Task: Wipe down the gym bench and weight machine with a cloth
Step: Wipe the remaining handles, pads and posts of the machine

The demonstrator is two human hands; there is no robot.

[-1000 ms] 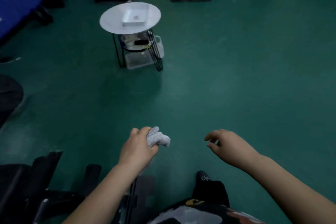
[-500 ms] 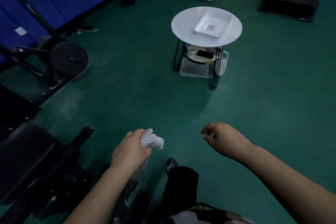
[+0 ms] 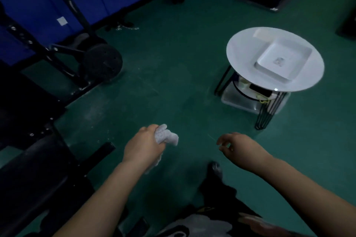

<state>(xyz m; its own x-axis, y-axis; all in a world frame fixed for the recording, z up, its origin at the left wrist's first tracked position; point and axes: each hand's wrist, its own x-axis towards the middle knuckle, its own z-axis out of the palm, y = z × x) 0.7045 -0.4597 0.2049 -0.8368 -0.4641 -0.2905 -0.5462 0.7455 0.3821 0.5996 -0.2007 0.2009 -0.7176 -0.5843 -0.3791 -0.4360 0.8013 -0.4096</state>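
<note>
Presently gripped the bunched cloth (image 3: 166, 136) in the left hand (image 3: 143, 145), right hand (image 3: 238, 150) loosely curled and empty, with the dark gym bench (image 3: 32, 167) lying left of the cloth, nearer the left hand, long axis unclear.

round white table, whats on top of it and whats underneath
On the round white table sits a square white tray with a small unclear item inside. Beneath, a lower shelf holds small items, over a clear bin; the tabletop hides most.
</note>
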